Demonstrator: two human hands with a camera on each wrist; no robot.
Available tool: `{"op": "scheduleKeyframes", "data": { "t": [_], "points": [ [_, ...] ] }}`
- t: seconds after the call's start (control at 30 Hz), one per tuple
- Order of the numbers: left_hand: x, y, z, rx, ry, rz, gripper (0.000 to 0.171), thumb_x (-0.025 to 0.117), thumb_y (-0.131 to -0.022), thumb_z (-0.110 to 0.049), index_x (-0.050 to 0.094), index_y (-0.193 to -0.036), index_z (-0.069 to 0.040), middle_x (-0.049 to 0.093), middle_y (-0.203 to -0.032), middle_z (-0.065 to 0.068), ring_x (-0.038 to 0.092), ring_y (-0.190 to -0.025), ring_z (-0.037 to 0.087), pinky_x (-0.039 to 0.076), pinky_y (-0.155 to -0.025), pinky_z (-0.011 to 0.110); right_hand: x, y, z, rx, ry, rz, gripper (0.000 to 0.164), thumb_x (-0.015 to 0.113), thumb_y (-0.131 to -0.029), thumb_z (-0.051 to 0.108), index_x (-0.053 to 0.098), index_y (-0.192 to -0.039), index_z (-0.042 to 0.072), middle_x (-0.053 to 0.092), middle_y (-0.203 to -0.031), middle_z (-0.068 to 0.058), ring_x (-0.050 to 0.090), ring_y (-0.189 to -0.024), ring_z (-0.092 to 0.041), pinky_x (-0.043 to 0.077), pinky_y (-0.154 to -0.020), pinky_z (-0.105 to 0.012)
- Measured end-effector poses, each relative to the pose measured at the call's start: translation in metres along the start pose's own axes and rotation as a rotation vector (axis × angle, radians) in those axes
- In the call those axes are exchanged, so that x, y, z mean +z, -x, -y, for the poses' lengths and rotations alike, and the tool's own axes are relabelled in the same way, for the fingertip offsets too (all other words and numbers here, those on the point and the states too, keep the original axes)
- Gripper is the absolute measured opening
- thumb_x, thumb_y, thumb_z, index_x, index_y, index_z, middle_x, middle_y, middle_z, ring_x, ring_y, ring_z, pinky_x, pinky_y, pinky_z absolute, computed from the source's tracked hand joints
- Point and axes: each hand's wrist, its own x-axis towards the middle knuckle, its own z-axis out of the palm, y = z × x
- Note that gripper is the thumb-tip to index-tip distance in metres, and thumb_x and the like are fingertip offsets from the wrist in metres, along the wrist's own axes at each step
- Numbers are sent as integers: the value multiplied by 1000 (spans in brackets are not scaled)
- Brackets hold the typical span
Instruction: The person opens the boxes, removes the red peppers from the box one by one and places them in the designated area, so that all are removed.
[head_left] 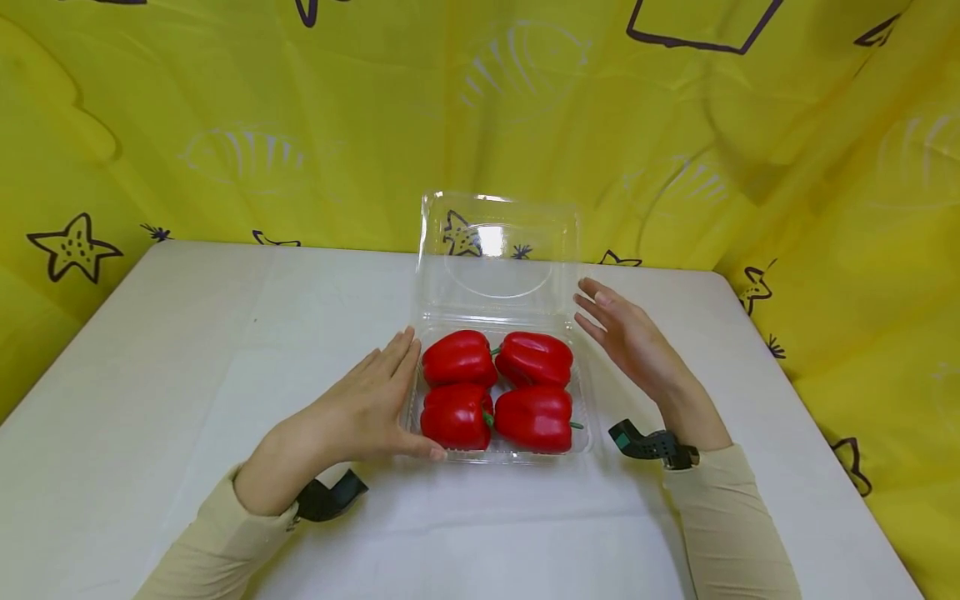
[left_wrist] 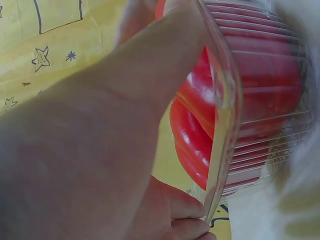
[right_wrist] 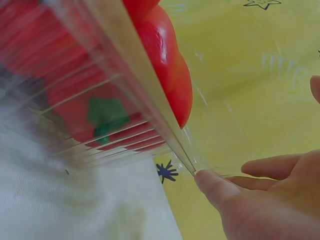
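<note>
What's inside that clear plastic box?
Four red bell peppers sit in the clear plastic box in two rows of two. They hide most of its floor; anything beneath them can't be seen.

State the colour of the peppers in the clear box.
The peppers are red, seen best in the head view.

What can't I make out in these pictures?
Peppers: partly hidden behind the left grip in the left wrist view.
Box: cut off by the right wrist view's left edge, and blurred there.
Sleeves: cut off by the head view's bottom edge.
Square drawing on the curtain: cut off by the head view's top edge.
</note>
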Motion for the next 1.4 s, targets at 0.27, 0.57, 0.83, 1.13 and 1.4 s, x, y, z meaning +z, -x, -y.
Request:
{"op": "scheduleKeyframes", "data": {
  "t": [0.27, 0.57, 0.83, 1.13, 1.4],
  "points": [
    [0, 4, -6, -2, -2, 14, 128, 80, -68, -65, 19, -156, 4, 11, -166, 20, 12, -154, 38, 21, -122, 56, -4, 3, 0, 75, 76, 35, 66, 32, -107, 33, 5, -158, 0, 5, -167, -15, 10, -154, -36, 16, -122, -54],
    [1, 8, -10, 10, -35, 18, 126, 78, -69, -66, 20, -155, 5, 12, -165, 21, 12, -154, 38, 19, -123, 55, -8, 3, -2, 150, 72, 60, 69, 33, -108, 34, 4, -156, -5, 9, -166, -20, 15, -153, -38, 20, -121, -49],
    [2, 7, -10, 9, -77, -14, 126, 73, -71, -72, 20, -155, 6, 14, -165, 21, 15, -154, 37, 19, -123, 55, -13, -1, -9, 145, -29, 78, 66, 32, -108, 28, -2, -158, 0, 5, -167, -20, 11, -154, -37, 21, -119, -44],
    [5, -2, -8, -8, -96, -54, 125, 68, -74, -75, 19, -155, 6, 12, -165, 21, 14, -154, 36, 19, -123, 55, -15, 3, -10, 128, 39, 85, 65, 37, -107, 29, 7, -158, 2, 13, -166, -18, 20, -152, -38, 32, -116, -33],
    [-1, -8, -5, 19, -59, -39, 127, 71, -72, -73, 17, -155, 7, 11, -165, 22, 12, -154, 38, 20, -122, 57, -16, 10, -4, 112, 218, 78, 67, 44, -105, 34, 14, -158, 5, 20, -164, -15, 28, -149, -36, 36, -115, -35]
  ]
}}
